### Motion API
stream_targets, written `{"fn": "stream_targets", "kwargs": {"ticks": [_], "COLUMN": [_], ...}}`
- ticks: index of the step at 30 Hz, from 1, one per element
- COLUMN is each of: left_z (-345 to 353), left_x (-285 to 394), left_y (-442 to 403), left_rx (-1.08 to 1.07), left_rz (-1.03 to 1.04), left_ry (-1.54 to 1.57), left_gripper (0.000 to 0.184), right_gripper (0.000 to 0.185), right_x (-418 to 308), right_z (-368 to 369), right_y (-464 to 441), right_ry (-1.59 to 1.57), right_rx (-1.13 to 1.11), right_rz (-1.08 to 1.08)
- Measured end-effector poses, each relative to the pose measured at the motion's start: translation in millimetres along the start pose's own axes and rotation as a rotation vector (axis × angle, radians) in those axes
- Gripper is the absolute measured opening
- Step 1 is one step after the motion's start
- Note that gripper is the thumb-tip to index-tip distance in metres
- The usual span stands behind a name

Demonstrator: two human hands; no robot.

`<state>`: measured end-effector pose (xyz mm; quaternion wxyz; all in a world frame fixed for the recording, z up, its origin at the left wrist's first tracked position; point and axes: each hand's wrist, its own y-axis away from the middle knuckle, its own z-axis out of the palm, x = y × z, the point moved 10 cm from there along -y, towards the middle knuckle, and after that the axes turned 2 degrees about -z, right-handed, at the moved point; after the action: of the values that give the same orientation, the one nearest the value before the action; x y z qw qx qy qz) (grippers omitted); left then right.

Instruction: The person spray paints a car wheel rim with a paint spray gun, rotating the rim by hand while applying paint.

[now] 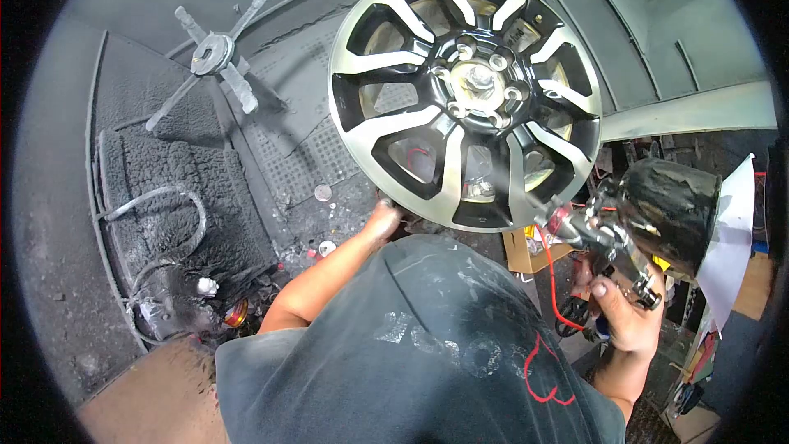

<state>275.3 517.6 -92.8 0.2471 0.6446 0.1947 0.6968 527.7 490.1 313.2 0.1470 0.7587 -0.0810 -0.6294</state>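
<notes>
An alloy wheel (468,99), finished in black with bright machined spoke faces, is found at the upper centre of the view, face toward the camera. A spray gun (579,232) is held at the wheel's lower right, its nozzle directed toward the spokes and set close to the rim. The gun is gripped by the right hand (625,308), which is closed around the handle with the thumb laid along the near side. A dark cup (667,212) is carried on the gun, to the right of its body. A red hose (552,284) is seen hanging below the gun.

The left hand (383,220) is placed at the wheel's lower left edge. Its fingers are partly hidden; how far it is closed, and whether the wheel is grasped, cannot be told.

A dark shirt (411,345), marked with pale smears and a red outline, is worn by the person. A coated cross-shaped stand (214,54) is noted at the upper left, well apart from the wheel. A cardboard box (519,253) is partly covered by the wheel's lower edge. A white sheet (731,238) is noted beside the cup.
</notes>
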Motion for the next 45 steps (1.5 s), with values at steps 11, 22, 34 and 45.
{"fn": "stream_targets", "kwargs": {"ticks": [11, 22, 34, 45], "left_z": [-48.7, -24.1, -2.1, 26.0], "left_x": [-10.0, -19.5, -6.8, -13.3], "left_y": [-20.4, -10.7, -5.2, -4.7], "left_rx": [0.208, 0.124, 0.022, -0.153], "left_rz": [-0.004, -0.091, 0.051, -0.080], "left_ry": [0.389, 0.367, 0.005, -0.017], "left_gripper": [0.028, 0.028, 0.033, 0.029], "right_gripper": [0.060, 0.060, 0.059, 0.054], "right_x": [6.0, 3.4, 6.3, 20.1], "right_z": [-2.0, 14.1, -17.6, -19.8], "right_y": [-2.2, 7.5, 4.8, 15.1], "right_ry": [0.019, -0.143, 0.155, 0.190], "right_rx": [0.026, -0.070, 0.098, 0.013], "right_rz": [0.038, 0.048, 0.053, 0.035]}}
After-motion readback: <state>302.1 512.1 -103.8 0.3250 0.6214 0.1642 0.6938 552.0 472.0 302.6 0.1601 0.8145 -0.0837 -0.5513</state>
